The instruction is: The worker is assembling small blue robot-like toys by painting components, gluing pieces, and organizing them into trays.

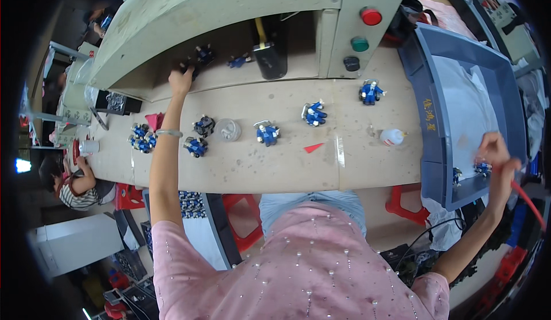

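Low in the middle of the frame, the person's pink, bead-studded top (298, 262) fills the foreground, and both arms spread from it in opposite directions. At the right edge, the right hand (498, 158) hangs over the near corner of a large blue bin (423, 79) lined with white sheeting; its fingers are bunched together above a small blue part (482, 168) lying on the bin floor, though whether they actually pinch it cannot be told. That part sits just below and to the left of the fingertips, so the right hand is far the nearer one to it. A red hose (529, 204) runs off from the wrist toward the lower right. Across the middle of the frame a tan cardboard-covered bench (275, 171) carries a loose row of blue toy-like pieces (267, 133), a clear round lid (228, 129), a red scrap (313, 147) and a small white bottle (391, 137). Farther up, in the upper left, the left arm stretches long and straight, a bangle (169, 133) on the wrist, and the left hand (181, 80) closes on a dark blue piece (200, 57) inside the recess of a pale green press machine (229, 10), the piece lying just above and to the right of the knuckles. Red, green and black buttons (371, 16) stand on the machine's right panel. Another person in stripes (80, 191) sits at the far left.
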Available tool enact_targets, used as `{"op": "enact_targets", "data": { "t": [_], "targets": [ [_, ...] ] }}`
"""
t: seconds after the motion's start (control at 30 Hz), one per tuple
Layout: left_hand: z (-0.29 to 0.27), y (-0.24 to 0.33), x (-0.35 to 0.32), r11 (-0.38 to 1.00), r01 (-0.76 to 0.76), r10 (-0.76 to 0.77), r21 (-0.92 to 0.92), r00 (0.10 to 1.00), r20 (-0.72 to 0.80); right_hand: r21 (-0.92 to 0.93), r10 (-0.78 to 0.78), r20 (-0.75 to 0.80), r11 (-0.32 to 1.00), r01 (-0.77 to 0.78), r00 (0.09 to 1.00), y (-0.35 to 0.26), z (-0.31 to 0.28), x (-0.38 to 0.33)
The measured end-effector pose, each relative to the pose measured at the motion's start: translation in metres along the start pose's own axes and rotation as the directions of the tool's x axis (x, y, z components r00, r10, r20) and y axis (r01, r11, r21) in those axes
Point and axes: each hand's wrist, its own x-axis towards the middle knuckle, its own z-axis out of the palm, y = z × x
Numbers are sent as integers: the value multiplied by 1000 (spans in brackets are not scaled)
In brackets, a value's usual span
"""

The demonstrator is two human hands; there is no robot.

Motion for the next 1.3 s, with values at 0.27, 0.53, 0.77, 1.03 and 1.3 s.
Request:
{"op": "enact_targets", "data": {
  "t": [0.27, 0.53, 0.77, 1.03, 1.3],
  "targets": [
    [-33, 28, -5, 878, 412, -348, -243, 899, 266, -90, 341, 217, 940, -329, 915, -6, 203, -31],
    [-46, 6, -10, 867, 264, -47, -421, 887, 460, -217, -49, 19, 975, 52, 999, 42, 248, -40],
    [-43, 6, -13, 978, 202, -182, -54, 947, 265, -504, -299, 15, 822, 266, 954, 31, 276, -22],
    [-33, 10, -13, 995, 90, -75, -45, 961, 266, -11, -269, -156, 963, 271, 950, -63, 324, 91],
    [-42, 3, -16, 979, 84, -34, -186, 966, 258, -294, 96, -24, 951, -99, 995, -57, 362, 220]
  ]
}}
